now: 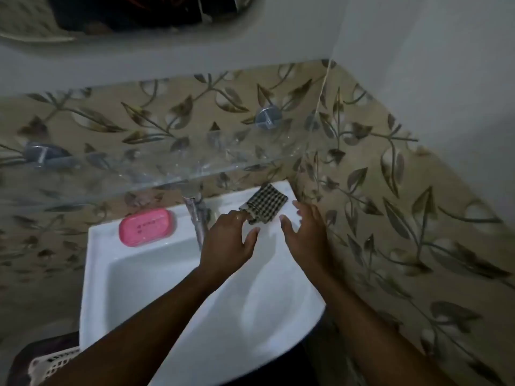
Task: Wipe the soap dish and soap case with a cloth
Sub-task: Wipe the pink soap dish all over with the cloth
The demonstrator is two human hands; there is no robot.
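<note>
A folded black-and-white checked cloth (264, 204) lies on the back right corner of the white sink (117, 277). My left hand (230, 240) reaches over the basin, and its fingertips touch the cloth's near left edge. My right hand (305, 232) hovers open just right of the cloth, fingers spread, holding nothing. A pink soap case (147, 225) with its lid on sits on the sink's back left rim, apart from both hands. I cannot make out a separate soap dish.
A chrome tap (198, 218) stands at the back middle of the sink between the pink case and the cloth. A clear glass shelf (139, 174) on metal brackets hangs above. Leaf-patterned tiled walls close in behind and to the right. A white basket (50, 363) sits at lower left.
</note>
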